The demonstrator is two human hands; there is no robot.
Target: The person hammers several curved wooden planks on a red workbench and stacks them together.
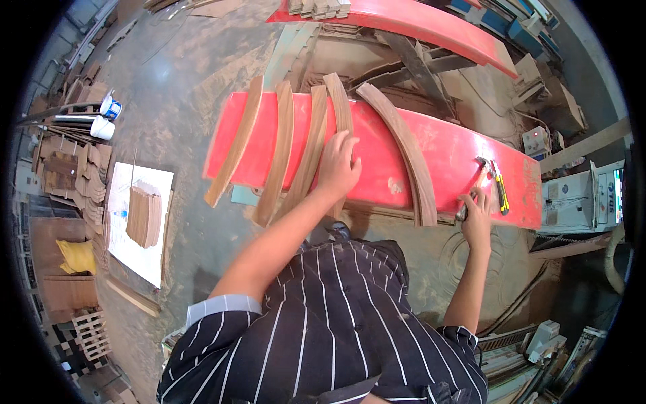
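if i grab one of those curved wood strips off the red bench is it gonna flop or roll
Probably stiff: each curved wood strip holds its arc while overhanging the red bench. Likely light, being thin. Unlikely to roll, lying flat; the left hand rests on one.

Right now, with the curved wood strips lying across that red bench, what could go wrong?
1. The curved wood strips overhang the near edge of the red bench; the left hand, pressing on one, might tip or slide them off.
2. The right hand works at the bench edge beside the hammer and could knock it down.
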